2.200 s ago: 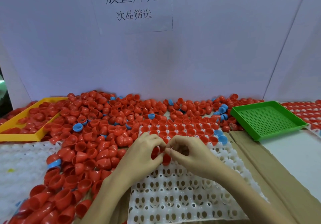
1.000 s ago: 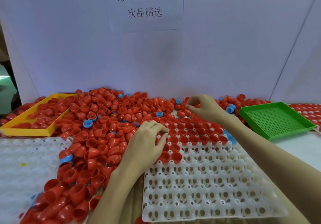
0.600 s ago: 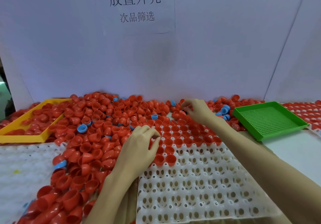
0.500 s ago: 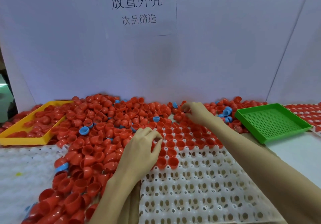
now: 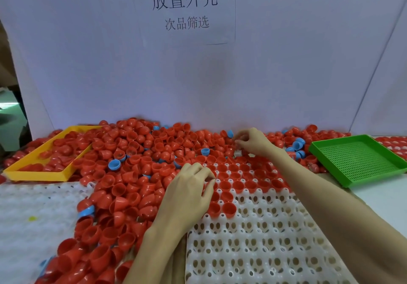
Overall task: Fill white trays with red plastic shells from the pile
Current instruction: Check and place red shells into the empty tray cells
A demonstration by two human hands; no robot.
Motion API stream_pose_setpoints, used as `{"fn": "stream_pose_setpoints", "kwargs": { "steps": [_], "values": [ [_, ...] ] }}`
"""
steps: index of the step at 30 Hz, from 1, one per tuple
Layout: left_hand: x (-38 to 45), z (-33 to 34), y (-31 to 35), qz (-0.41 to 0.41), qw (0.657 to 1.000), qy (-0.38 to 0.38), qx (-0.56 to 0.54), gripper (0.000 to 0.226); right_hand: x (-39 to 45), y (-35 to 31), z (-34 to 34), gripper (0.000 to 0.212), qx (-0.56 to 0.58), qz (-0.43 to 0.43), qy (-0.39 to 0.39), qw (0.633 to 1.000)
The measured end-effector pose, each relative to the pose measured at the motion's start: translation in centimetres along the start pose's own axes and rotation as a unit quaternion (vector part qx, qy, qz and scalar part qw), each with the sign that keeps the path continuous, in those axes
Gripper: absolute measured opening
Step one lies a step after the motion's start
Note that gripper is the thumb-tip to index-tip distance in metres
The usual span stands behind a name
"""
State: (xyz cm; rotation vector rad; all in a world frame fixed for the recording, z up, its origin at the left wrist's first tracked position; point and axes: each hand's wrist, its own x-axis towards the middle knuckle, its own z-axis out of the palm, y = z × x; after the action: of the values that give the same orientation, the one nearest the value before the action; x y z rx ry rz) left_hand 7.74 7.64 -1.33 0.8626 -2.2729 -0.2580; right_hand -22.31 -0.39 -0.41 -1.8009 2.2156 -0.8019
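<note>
Head view: nearest the front edge of the table lies the white tray, its near rows of pockets bare and its far rows filled with red shells set open side up. At the tray's left edge the left hand rests palm down with fingers curled over the partly filled row; whether they pinch a shell cannot be told. Left of the tray spreads the pile of loose red shells with a few blue shells among them, overlapping another white tray at the table's left edge. Beyond the filled rows, the right hand reaches into the pile's far side, fingertips pressed together, pinching at a shell there. A yellow tray holding red shells sits at the far left, a green perforated tray at the far right. A paper sign with printed characters hangs on the backing wall.
</note>
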Motion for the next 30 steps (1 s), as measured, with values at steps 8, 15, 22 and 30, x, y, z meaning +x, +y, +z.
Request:
{"fn": "stream_pose_setpoints", "kwargs": {
  "steps": [8,15,22,30],
  "values": [
    [0.0,0.1,-0.1,-0.003,1.000,-0.011,0.000,0.014,1.2,-1.0,0.1,0.057,-0.078,0.005,0.097,0.992],
    [-0.1,0.1,-0.2,-0.001,1.000,-0.013,0.003,0.015,1.5,0.4,1.1,0.047,-0.213,0.012,-0.014,0.977],
    [-0.1,-0.1,-0.3,-0.001,1.000,-0.017,0.008,0.017,1.4,0.3,0.6,0.027,-0.078,0.035,-0.024,0.996],
    [0.1,-0.3,-0.3,-0.026,1.000,0.003,0.003,0.013,-3.6,-2.4,-2.5,0.030,0.188,0.014,0.014,0.982]
  ]
}}
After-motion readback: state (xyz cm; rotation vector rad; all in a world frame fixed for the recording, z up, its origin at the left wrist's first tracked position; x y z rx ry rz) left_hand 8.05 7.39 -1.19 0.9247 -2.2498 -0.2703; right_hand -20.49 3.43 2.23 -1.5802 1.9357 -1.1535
